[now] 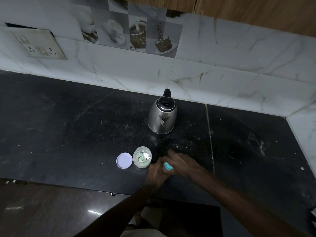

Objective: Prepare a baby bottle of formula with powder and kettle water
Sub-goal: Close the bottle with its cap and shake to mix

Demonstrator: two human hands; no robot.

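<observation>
Both hands meet on a bottle [168, 167], which is blurred. The left hand [157, 171] grips its body and the right hand [182, 161] curls over its blue top. Just left of the left fingers, an open jar [142, 159] of pale powder stands on the dark counter [68, 125], its lid [124, 160] lying flat farther left. Beyond the right fingertips, well apart, stands a steel kettle [162, 117].

No lettering can be read on the steel kettle [162, 115], the open powder jar [142, 157] or its lid [124, 160]. The wall's picture tiles [136, 35] show coffee cups and carry no legible words.
</observation>
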